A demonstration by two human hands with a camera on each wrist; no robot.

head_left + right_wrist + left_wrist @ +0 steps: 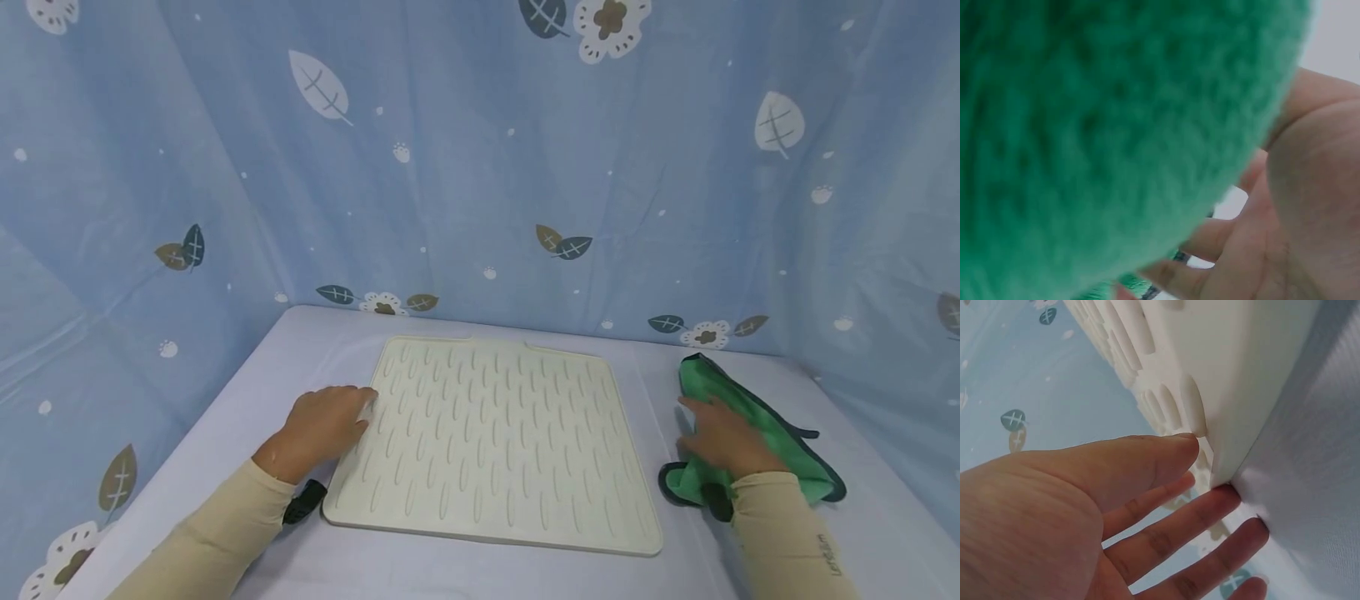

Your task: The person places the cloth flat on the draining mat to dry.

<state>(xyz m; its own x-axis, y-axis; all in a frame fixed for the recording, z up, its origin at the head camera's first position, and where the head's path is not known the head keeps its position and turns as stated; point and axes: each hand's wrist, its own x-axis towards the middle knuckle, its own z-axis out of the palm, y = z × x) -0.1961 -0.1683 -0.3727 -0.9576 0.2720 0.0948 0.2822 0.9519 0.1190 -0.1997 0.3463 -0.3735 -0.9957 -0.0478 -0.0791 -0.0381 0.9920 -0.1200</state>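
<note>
A cream mat [487, 442] with rows of raised oval ribs lies flat on the white-covered table. My left hand [322, 425] is at its left edge. In the left wrist view the thumb [1166, 456] is over the ribbed face, while the other fingers [1179, 525] stretch out, fairly straight, along the rim. Further right, my right hand [723, 433] rests on a crumpled green cloth [757, 404] with dark edging, thumb and forefinger apart. Fuzzy green cloth [1116, 137] fills much of the right wrist view and hides parts of the fingers.
A blue curtain [465, 183] printed with leaves and flowers hangs behind the table and along both sides. White table cover [637, 392] shows between the mat and the cloth. A dark loop [808, 433] sticks out from the cloth's far side.
</note>
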